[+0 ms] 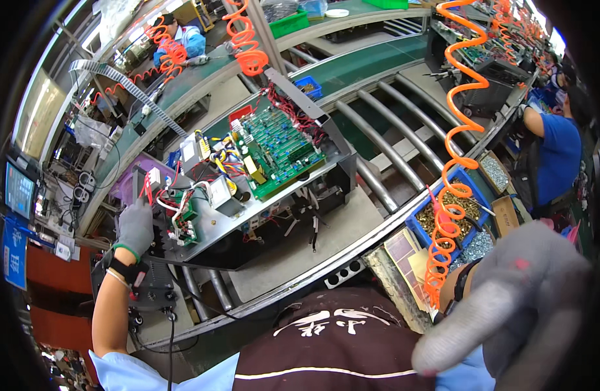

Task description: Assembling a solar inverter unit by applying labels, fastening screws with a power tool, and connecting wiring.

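Note:
An opened metal chassis [254, 212] stands on the roller line in front of me. It carries a green circuit board [284, 153], a boxy silver-sided transformer [226, 196] and bundles of coloured wires. My left hand [136, 228], in a grey glove, is closed over the chassis's left end panel, beside red wires with a white connector [155, 177]. My right hand [508, 293], also gloved in grey, is raised close to the camera at the lower right. One finger points down-left; the others are blurred or hidden, so whether it holds something cannot be told.
An orange coiled hose [453, 140] hangs at the right, its lower end beside my right wrist. Behind it a blue bin [414, 225] holds brass-coloured screws. Steel rollers [378, 143] run beyond the chassis. A co-worker in blue [560, 153] is at the right; a screen [20, 189] stands left.

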{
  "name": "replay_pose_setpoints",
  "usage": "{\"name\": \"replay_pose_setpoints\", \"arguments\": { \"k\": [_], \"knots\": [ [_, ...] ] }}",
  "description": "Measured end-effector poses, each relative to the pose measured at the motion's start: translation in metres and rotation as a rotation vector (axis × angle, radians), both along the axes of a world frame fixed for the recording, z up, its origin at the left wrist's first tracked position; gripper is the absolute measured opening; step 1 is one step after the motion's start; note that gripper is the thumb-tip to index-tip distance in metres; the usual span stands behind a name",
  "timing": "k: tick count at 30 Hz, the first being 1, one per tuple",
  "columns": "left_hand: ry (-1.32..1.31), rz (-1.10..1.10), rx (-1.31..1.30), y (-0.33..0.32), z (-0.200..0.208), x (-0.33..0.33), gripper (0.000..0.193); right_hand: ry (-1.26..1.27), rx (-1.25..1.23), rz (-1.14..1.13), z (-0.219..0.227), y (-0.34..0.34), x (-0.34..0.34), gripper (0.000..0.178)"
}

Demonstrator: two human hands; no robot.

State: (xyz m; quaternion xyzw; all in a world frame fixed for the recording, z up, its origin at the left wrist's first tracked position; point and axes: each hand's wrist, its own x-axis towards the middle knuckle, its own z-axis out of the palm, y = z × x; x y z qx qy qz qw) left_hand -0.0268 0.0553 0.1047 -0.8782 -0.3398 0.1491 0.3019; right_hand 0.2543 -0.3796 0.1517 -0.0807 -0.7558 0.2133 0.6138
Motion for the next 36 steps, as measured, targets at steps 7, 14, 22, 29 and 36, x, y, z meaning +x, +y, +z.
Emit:
{"name": "replay_pose_setpoints", "arguments": {
  "k": [7,14,22,29,36],
  "knots": [
    [0.073,-0.005,0.004,-0.003,-0.002,-0.03,0.033,0.314,-0.004,0.39,0.015,-0.016,-0.002,0.026],
    [-0.282,-0.26,-0.084,-0.049,0.032,-0.017,0.031,0.05,-0.132,0.252,0.012,0.036,-0.001,0.01],
    [-1.663,-0.806,-1.925,-0.28,0.051,0.066,0.041,0.133,-0.056,-0.313,-0.01,0.022,-0.021,0.055],
    [-1.444,-0.919,-2.003,-0.247,0.053,0.06,0.044,0.115,0.009,-0.59,-0.013,-0.027,0.027,0.053],
    [-1.145,-1.193,-2.006,-0.236,0.055,0.073,0.047,0.041,0.21,-0.91,-0.002,-0.042,0.007,0.052]
  ]
}}
